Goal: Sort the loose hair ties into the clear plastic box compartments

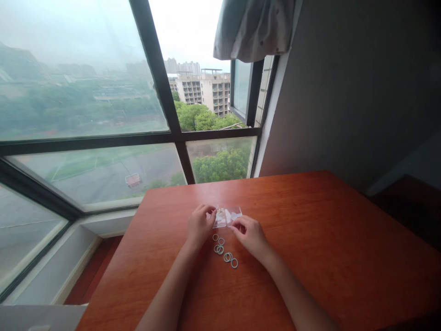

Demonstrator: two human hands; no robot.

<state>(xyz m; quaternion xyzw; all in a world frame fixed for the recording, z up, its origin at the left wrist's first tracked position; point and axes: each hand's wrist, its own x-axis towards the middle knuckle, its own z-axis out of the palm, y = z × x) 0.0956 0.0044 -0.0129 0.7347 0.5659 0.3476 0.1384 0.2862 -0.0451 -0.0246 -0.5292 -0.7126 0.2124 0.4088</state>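
A small clear plastic box [220, 218] lies on the table with its lid flap folded out to the right. Something small and yellowish shows inside, too small to name. My left hand [200, 226] grips the box at its left side, thumb against the near edge. On the other side, my right hand [252, 235] is closed, with thumb and forefinger pinching the near edge of the clear flap. Just below the box, between my wrists, several small pale rings [221, 249] lie flat in a slanting line. Some of them overlap.
The reddish-brown wooden table [327, 239] reaches out to both sides and ends at the window. A dark window frame [175, 115] stands beyond its far edge, with one pane swung outward. A grey curtain [255, 32] hangs above, and a wall [330, 101] rises at right.
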